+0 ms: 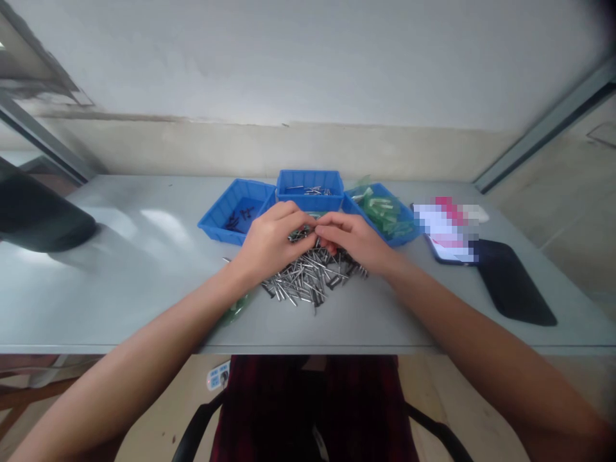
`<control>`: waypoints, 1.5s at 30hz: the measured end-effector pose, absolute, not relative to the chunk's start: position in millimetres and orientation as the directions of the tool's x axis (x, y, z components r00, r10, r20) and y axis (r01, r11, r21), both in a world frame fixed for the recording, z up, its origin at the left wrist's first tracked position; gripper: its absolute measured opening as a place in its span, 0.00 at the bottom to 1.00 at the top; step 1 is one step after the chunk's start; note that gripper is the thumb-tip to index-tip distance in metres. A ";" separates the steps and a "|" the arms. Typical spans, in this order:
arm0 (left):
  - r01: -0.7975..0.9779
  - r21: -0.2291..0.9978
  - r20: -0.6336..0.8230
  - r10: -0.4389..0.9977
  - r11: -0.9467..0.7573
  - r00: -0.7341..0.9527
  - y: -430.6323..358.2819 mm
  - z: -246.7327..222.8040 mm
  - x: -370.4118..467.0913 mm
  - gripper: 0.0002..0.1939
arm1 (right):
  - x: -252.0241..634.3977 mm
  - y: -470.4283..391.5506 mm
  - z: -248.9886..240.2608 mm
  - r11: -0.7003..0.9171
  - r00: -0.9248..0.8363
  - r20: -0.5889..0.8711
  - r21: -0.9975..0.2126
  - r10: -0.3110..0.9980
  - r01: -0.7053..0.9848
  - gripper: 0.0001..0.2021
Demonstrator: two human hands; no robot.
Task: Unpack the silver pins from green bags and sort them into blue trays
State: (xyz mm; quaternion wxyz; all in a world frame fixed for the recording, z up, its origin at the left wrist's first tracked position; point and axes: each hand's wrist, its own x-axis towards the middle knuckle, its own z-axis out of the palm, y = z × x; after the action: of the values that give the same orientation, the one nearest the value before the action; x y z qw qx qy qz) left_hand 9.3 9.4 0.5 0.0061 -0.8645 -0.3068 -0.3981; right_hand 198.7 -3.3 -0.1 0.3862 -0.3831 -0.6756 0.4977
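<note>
A loose pile of silver nail-like pins with some darker, black-ended pieces lies on the grey table. My left hand is over its far left side, thumb and fingertips pinched together. From the right, my right hand meets it, its fingers also closed, and the fingertips of both touch or nearly touch. Whatever is between them is too small or hidden to make out. Just beyond stand three blue bins: the left bin holds small dark pieces, the middle bin some silver pins, the right bin green plastic packets.
On the right lie a phone with a lit screen and a black flat object. A dark cylinder is at the left. Some green plastic sits beneath my left forearm. A wall closes off the table's back.
</note>
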 end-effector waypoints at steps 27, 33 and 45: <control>0.472 0.188 0.716 0.449 -0.862 0.535 10.8 -0.6 7.8 0.05 | 204.5 -1.0 0.9 -0.151 -0.539 -0.078 -0.984 0.839 -0.093 0.07; 0.517 0.187 0.686 0.488 -0.835 0.539 11.9 -1.4 7.3 0.05 | 203.3 -0.3 -0.3 -0.004 -0.464 -0.018 -1.000 0.886 0.031 0.09; 0.650 0.236 0.542 0.653 -0.722 0.529 11.7 0.4 8.1 0.04 | 198.6 -11.3 7.3 0.439 -0.299 0.340 -0.812 0.891 0.384 0.11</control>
State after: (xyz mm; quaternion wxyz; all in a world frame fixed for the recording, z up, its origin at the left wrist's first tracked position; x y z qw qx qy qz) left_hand 8.1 11.7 0.4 -0.0024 -0.8745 -0.3725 -0.3107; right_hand 198.6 -11.3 7.3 0.4080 -0.4287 -0.7437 0.3108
